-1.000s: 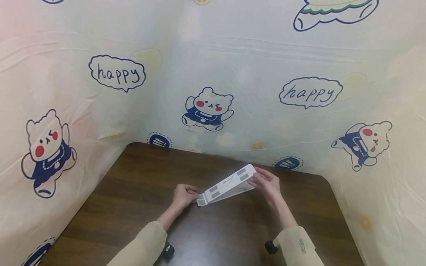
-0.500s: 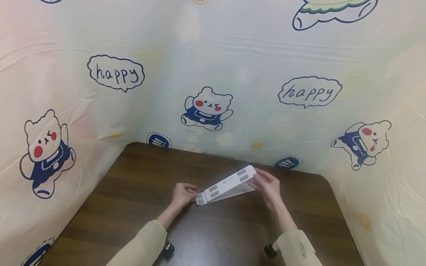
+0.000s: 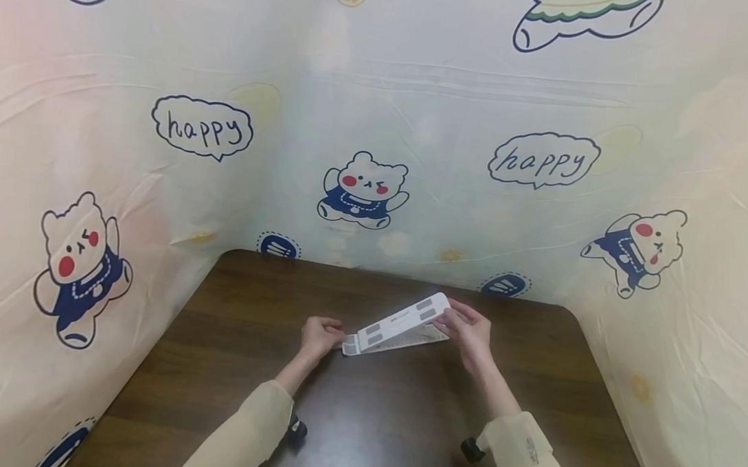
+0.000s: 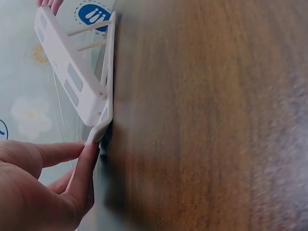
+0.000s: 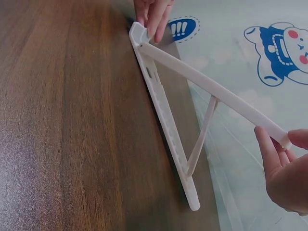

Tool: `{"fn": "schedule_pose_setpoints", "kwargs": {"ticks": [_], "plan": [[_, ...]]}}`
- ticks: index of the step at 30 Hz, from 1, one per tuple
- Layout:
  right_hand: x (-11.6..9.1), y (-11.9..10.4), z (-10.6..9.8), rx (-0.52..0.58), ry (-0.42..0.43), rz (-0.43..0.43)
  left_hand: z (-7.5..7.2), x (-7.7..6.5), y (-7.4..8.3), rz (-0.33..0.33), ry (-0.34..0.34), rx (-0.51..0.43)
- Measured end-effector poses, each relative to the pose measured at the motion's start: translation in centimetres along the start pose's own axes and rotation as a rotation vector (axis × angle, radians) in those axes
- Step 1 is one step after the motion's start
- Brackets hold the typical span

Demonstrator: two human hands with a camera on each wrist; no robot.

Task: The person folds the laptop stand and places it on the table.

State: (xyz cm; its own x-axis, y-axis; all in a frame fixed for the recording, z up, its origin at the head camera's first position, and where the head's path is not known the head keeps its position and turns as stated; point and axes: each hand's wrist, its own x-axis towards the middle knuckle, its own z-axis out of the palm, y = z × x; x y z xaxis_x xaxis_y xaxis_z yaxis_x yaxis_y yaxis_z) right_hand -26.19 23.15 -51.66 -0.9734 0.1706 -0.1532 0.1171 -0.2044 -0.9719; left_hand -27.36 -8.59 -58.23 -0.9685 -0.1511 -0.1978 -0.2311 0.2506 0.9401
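Note:
A white folding laptop stand (image 3: 402,322) is spread into a wedge over the brown table. Its upper plate (image 4: 65,62) bears grey pads and rises toward the right. A thin strut (image 5: 203,137) joins that plate to the notched base bar (image 5: 166,122), which lies along the table. My left hand (image 3: 321,338) pinches the low, lipped end of the stand between thumb and fingers. At the raised end of the upper plate, my right hand (image 3: 469,329) holds the edge between thumb and fingers. Some right fingertips are hidden behind the plate in the head view.
The wooden table (image 3: 269,408) has rounded far corners. A pale printed curtain (image 3: 436,222) with bears and "happy" bubbles hangs behind it and along both sides. Dark devices (image 3: 473,450) sit at both sleeve cuffs.
The stand has turned slightly: its left end has shifted a little away from me, its right end a little nearer and lower. Both hands keep their hold throughout.

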Motion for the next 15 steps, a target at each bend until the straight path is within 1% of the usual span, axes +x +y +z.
{"fn": "schedule_pose_setpoints", "kwargs": {"ticks": [3, 6, 9, 15], "plan": [[-0.2, 0.0, 0.1, -0.007, 0.005, -0.019, 0.1, 0.5, 0.0, -0.013, 0.011, -0.018], [-0.3, 0.1, 0.1, -0.026, 0.014, -0.026, 0.2, 1.0, -0.1, -0.028, 0.023, -0.013], [-0.4, 0.1, 0.1, -0.029, 0.026, -0.021, 0.1, 1.2, 0.0, -0.015, 0.024, -0.005], [-0.8, 0.3, 0.4, 0.004, 0.048, -0.021, 0.0, 1.4, 0.2, 0.006, 0.020, -0.033]]}}
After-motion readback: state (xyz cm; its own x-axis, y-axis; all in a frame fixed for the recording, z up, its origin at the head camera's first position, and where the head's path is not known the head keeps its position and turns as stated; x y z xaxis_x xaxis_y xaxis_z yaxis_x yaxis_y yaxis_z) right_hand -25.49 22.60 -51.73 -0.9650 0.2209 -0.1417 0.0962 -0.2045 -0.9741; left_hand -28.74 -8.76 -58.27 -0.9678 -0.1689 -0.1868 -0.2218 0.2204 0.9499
